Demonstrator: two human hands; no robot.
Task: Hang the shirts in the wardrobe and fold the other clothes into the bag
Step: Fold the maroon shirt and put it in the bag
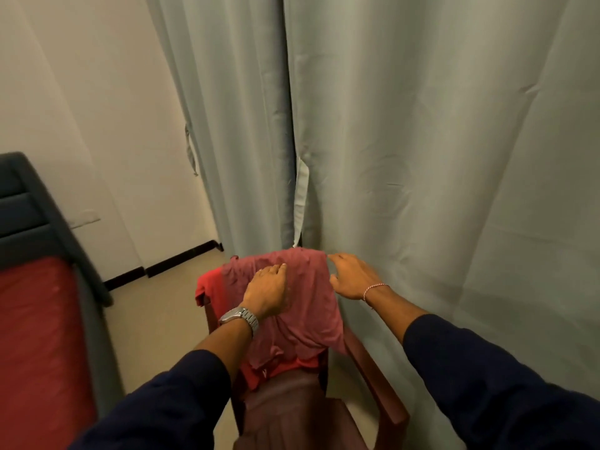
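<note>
A faded pink shirt (308,306) hangs draped over the backrest of a maroon plastic chair (367,375), on top of a brighter red garment (207,284) whose edges show at the left and below. My left hand (268,290), with a steel watch on the wrist, lies on top of the pink shirt with its fingers bent over the cloth. My right hand (349,276), with a thin bracelet, is at the shirt's right edge near the top, fingers loosely curved; whether it touches the cloth is unclear.
A pale grey curtain (422,141) hangs right behind the chair, with a dark gap at its middle seam. A bed with a red cover (35,336) and dark headboard stands at the left. Beige floor (156,319) lies between bed and chair.
</note>
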